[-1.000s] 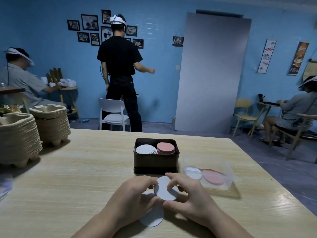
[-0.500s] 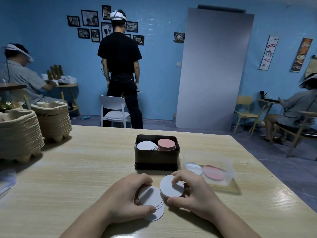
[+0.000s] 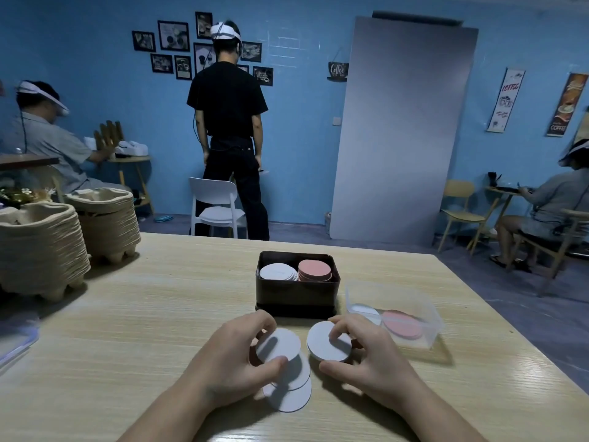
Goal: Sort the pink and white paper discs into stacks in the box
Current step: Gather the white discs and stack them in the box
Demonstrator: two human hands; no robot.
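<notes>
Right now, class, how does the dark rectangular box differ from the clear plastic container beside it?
The dark rectangular box is opaque; the clear plastic container is see-through. The box holds tall white and pink stacks reaching near its rim; the container holds only a few discs lying flat at its bottom. Both stand open on the wooden table and contain white and pink discs.

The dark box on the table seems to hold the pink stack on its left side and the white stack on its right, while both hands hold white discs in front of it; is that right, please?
Not quite: the head view shows the sides swapped. In the dark box, the white stack sits left and the pink stack right. The left hand and right hand do hold white discs in front.
</notes>
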